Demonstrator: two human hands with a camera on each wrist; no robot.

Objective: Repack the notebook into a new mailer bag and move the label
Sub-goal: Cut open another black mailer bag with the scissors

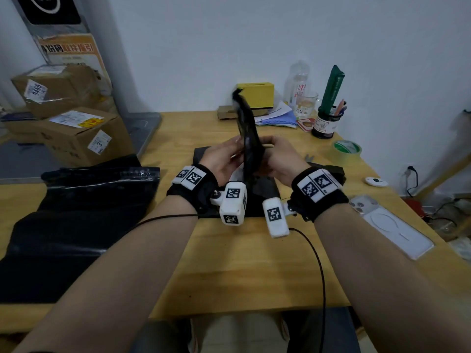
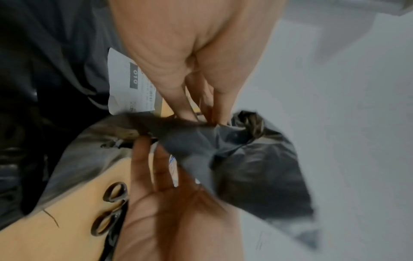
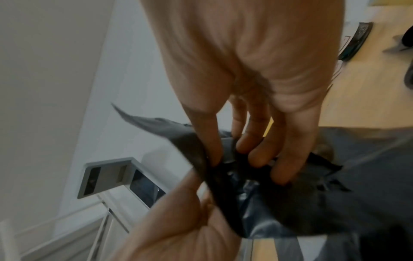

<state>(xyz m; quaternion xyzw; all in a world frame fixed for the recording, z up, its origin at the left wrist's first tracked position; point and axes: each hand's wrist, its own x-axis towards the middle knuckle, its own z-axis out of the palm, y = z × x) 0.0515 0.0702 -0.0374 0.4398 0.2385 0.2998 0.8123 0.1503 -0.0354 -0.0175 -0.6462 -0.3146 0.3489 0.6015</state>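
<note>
A black mailer bag stands upright over the middle of the table, held between both hands. My left hand pinches its film from the left, fingertips pressed on the crumpled edge. On the right, my right hand grips it, its fingers curled into the black plastic. A white printed label sits on dark plastic lying below the left hand. More black plastic lies flat under the wrists. I cannot make out the notebook.
A pile of black mailer bags covers the table's left side. Scissors lie right of the hands, with a green tape roll, a pen cup and a phone beyond. Cardboard boxes stand far left, a yellow box at the back.
</note>
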